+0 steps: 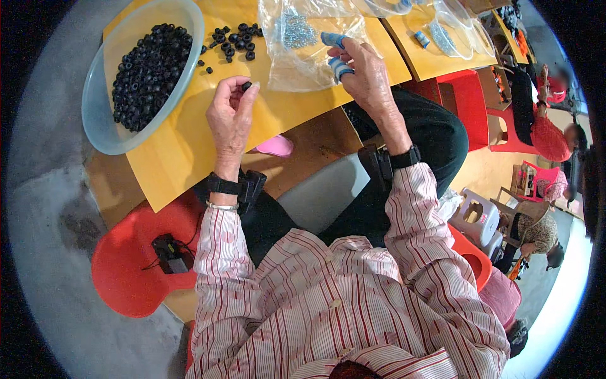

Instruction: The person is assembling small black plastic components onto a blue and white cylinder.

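Note:
My left hand (231,120) is at the near edge of the yellow table (284,104), pinching a small black round piece (246,86) between thumb and fingers. More small black pieces (237,43), some showing a hole in the middle, lie loose just beyond it. Over the right part of a clear plastic bag (297,69), my right hand (367,74) has its thumb and index finger apart, and nothing shows between them. Blue-and-white striped wraps (341,68) cover these two fingertips. Inside the bag are small light-blue pieces (297,30), too small to make out.
A large translucent bowl (95,120) heaped with black pieces stands at the left. At the upper right, another yellow table holds clear tubs (464,44) and a small blue roll (421,39). Red stools (126,271) flank me. Several people sit farther off at the right.

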A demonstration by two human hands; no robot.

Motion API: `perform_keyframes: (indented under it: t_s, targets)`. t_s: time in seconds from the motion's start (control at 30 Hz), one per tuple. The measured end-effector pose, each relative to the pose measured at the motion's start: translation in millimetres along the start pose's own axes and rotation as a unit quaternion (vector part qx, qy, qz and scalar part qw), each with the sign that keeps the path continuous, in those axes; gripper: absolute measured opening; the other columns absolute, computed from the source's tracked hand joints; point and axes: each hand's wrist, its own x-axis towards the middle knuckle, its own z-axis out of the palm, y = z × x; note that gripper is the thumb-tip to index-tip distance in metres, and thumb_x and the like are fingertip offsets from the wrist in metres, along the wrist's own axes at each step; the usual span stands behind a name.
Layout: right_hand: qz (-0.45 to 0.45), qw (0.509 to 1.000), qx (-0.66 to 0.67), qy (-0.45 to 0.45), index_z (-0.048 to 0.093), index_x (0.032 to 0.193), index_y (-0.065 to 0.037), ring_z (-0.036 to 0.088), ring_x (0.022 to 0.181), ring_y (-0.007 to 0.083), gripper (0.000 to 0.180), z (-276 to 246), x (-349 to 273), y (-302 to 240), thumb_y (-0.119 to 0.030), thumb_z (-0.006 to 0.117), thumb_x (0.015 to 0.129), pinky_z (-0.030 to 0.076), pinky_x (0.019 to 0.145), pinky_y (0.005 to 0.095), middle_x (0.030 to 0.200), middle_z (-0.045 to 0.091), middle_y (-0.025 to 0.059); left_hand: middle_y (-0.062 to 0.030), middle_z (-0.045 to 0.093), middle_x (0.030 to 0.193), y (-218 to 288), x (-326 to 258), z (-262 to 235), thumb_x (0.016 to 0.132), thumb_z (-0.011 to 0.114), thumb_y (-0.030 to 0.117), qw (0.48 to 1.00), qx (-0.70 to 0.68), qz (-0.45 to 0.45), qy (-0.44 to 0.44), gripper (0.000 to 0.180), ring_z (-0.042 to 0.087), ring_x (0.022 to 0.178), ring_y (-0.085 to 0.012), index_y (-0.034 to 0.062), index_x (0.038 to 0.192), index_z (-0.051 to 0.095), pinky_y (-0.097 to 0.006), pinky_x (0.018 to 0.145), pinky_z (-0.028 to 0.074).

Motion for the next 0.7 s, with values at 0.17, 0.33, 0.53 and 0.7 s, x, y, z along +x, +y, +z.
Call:
perform_keyframes:
  t_s: [0.17,0.33,0.53,0.7]
  targets:
    - [0.031,0.999,0.001,-0.011,0.057,0.107,-0.005,0.062,0.084,0.0198,0.028,17.8,7.2,6.5,-0.002,0.059,0.079,0.051,0.072,0.0301,0.095,0.065,0.0077,0.0014,0.058,0.077,-1.8,-0.7,-1.8,0.082,0.064,0.009,0.999,-0.039,-0.008,-0.011,0.016,0.051,0.067,-0.0046,0.0018,0.094,0.058,-0.019,0.063,0.044]
    - [0.019,1.0,0.017,-0.009,0.057,0.103,-0.004,0.061,0.081,0.0225,0.026,35.2,2.7,5.2,0.0,0.059,0.078,0.051,0.07,0.0319,0.09,0.064,0.0086,-0.0004,0.058,0.081,-4.6,0.0,-8.0,0.083,0.061,0.005,0.995,-0.099,-0.011,-0.02,0.015,0.052,0.072,-0.0051,0.0008,0.097,0.057,-0.019,0.066,0.043]
    - [-0.055,0.997,-0.041,0.026,0.055,0.088,-0.005,0.053,0.079,0.0349,0.02,40.9,2.1,12.0,-0.002,0.06,0.069,0.045,0.069,0.042,0.08,0.059,0.0125,-0.0036,0.063,0.084,-7.9,0.3,-8.8,0.086,0.059,0.01,0.984,-0.164,-0.037,-0.062,0.02,0.057,0.075,-0.0078,0.0029,0.104,0.054,-0.02,0.068,0.043]
    - [-0.081,0.991,-0.094,0.053,0.054,0.088,-0.005,0.052,0.08,0.0358,0.02,40.8,1.7,12.9,-0.002,0.061,0.068,0.045,0.069,0.0429,0.081,0.058,0.0139,-0.0028,0.059,0.084,0.1,1.1,-7.3,0.082,0.058,0.0,0.977,-0.191,-0.059,-0.069,0.019,0.056,0.076,-0.0088,0.0007,0.101,0.054,-0.021,0.07,0.045]
